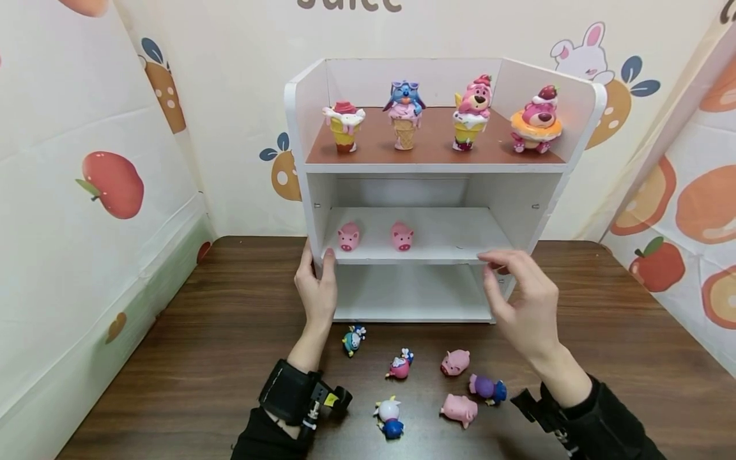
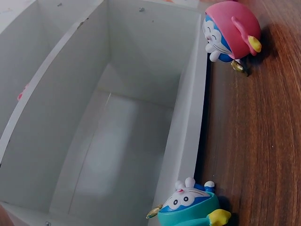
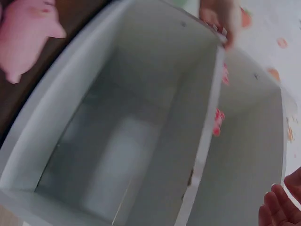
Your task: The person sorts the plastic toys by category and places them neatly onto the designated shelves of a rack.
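Note:
A white shelf unit (image 1: 414, 168) stands at the back of the table. My left hand (image 1: 319, 287) grips its left side panel, thumb in front and fingers along the outside. Near the right end of the middle shelf, my right hand (image 1: 520, 297) is raised with thumb and fingers apart, holding nothing. Two pink pig figurines, one on the left (image 1: 348, 236) and one nearer the middle (image 1: 402, 236), face forward on the middle shelf. Two more lie on the table, a farther pig (image 1: 455, 362) and a nearer pig (image 1: 459, 409).
Several dessert-style figurines, including a blue one on a cone (image 1: 405, 115), line the brown top shelf. On the table lie a teal-clad figurine (image 1: 353, 340), a pink-clad one (image 1: 399, 365), a white-and-blue one (image 1: 390, 418) and a purple-and-blue one (image 1: 487, 388). Printed sheets cover the walls.

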Action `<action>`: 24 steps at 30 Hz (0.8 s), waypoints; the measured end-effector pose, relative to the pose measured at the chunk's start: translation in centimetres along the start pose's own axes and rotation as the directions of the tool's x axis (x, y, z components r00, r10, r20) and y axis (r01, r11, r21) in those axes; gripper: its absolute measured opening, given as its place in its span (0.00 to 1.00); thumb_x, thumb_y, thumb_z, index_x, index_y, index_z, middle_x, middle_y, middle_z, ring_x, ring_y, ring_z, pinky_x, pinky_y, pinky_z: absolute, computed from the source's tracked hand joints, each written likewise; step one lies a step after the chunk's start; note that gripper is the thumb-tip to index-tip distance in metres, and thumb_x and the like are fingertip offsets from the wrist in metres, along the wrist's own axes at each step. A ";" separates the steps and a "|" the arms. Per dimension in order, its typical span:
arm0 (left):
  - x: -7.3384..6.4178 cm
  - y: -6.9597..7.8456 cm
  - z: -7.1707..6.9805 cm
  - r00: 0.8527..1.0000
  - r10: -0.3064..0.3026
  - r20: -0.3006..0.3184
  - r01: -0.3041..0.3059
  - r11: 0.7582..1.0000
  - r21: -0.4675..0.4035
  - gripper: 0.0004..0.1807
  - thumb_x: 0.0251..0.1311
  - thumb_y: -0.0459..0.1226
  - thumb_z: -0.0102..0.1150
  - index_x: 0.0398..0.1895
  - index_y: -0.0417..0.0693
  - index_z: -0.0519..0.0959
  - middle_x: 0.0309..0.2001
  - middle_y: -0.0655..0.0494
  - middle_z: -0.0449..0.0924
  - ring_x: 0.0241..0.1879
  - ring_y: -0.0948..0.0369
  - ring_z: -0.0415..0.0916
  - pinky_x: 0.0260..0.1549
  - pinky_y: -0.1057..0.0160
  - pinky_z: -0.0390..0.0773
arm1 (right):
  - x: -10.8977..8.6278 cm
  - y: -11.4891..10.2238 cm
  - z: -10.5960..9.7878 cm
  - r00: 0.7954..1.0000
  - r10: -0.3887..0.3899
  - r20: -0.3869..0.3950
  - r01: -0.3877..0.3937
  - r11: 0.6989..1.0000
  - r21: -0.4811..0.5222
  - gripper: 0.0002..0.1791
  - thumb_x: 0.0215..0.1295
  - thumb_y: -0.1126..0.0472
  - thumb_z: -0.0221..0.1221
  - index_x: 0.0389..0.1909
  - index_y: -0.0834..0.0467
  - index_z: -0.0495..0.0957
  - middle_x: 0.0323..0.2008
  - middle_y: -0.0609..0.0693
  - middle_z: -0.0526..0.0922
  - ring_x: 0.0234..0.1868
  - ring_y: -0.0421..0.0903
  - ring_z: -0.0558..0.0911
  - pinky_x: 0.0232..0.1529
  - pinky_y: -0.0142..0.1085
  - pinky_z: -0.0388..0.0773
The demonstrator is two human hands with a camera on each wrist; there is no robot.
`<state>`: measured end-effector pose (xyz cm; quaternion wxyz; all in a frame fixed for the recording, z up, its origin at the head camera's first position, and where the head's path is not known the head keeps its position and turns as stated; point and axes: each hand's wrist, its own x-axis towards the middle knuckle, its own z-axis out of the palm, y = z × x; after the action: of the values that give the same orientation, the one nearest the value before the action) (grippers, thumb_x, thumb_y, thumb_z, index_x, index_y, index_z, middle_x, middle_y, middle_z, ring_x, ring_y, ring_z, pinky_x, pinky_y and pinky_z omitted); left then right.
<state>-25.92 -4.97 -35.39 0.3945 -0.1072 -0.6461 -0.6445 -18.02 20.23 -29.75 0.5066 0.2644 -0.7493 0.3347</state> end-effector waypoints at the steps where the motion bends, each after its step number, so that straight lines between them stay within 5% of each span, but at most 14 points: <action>1: 0.0 0.5 0.0 1.000 -0.005 0.001 0.005 1.000 -0.002 0.23 0.57 0.29 0.49 0.58 0.36 0.66 0.53 0.42 0.71 0.51 0.53 0.68 0.48 0.52 0.67 | -0.2 0.0 0.1 0.999 -0.012 0.035 0.012 1.000 -0.001 0.10 0.53 0.67 0.52 0.33 0.67 0.78 0.31 0.56 0.79 0.31 0.44 0.74 0.36 0.29 0.67; 4: 0.0 1.8 0.0 1.000 -0.018 0.007 0.018 1.000 -0.005 0.23 0.56 0.26 0.48 0.57 0.31 0.65 0.52 0.38 0.70 0.51 0.49 0.67 0.48 0.50 0.66 | -0.7 -0.1 0.3 0.988 -0.033 0.149 0.035 0.999 -0.009 0.11 0.56 0.63 0.51 0.35 0.64 0.78 0.33 0.53 0.78 0.32 0.45 0.74 0.37 0.29 0.68; 7: 0.0 2.7 0.0 1.000 -0.025 0.007 0.025 1.000 -0.003 0.22 0.55 0.24 0.48 0.56 0.28 0.65 0.52 0.35 0.70 0.51 0.47 0.67 0.48 0.49 0.66 | -1.5 -0.3 0.3 0.955 -0.017 0.298 0.038 0.997 -0.066 0.11 0.57 0.62 0.52 0.38 0.62 0.77 0.35 0.50 0.78 0.33 0.44 0.75 0.34 0.30 0.70; 13: 0.0 2.9 0.0 1.000 -0.023 0.002 0.023 1.000 -0.001 0.23 0.55 0.23 0.47 0.56 0.27 0.65 0.51 0.34 0.70 0.50 0.46 0.67 0.48 0.48 0.66 | -3.2 -0.8 0.3 0.817 0.129 0.563 0.028 0.965 -0.261 0.12 0.49 0.62 0.62 0.37 0.59 0.76 0.33 0.49 0.79 0.29 0.44 0.79 0.24 0.36 0.74; 16: 0.0 2.9 0.0 1.000 -0.025 0.004 0.025 1.000 -0.001 0.23 0.55 0.24 0.47 0.56 0.27 0.65 0.51 0.35 0.70 0.50 0.47 0.67 0.48 0.48 0.66 | -4.0 -0.8 0.5 0.760 0.192 0.621 0.026 0.946 -0.325 0.12 0.49 0.61 0.63 0.36 0.58 0.76 0.32 0.49 0.79 0.29 0.44 0.79 0.22 0.37 0.74; 21: 0.0 2.9 0.0 1.000 -0.031 0.003 0.031 1.000 0.002 0.22 0.55 0.24 0.47 0.56 0.28 0.65 0.51 0.35 0.70 0.51 0.47 0.67 0.48 0.49 0.66 | -5.2 -0.8 0.9 0.695 0.259 0.671 0.035 0.920 -0.391 0.12 0.47 0.59 0.64 0.33 0.58 0.76 0.28 0.47 0.77 0.25 0.44 0.77 0.17 0.36 0.71; 24: 0.0 2.8 0.0 0.999 -0.032 0.001 0.032 0.999 0.006 0.23 0.55 0.24 0.48 0.56 0.28 0.65 0.52 0.35 0.70 0.51 0.48 0.67 0.49 0.50 0.66 | -5.6 -0.9 1.2 0.630 0.318 0.709 0.037 0.899 -0.436 0.14 0.46 0.57 0.66 0.32 0.58 0.76 0.25 0.46 0.75 0.23 0.44 0.76 0.16 0.37 0.71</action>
<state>-24.09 -4.51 -33.33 0.3841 -0.0960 -0.6499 -0.6488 -16.05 19.07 -35.13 0.1569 0.2074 -0.9634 0.0655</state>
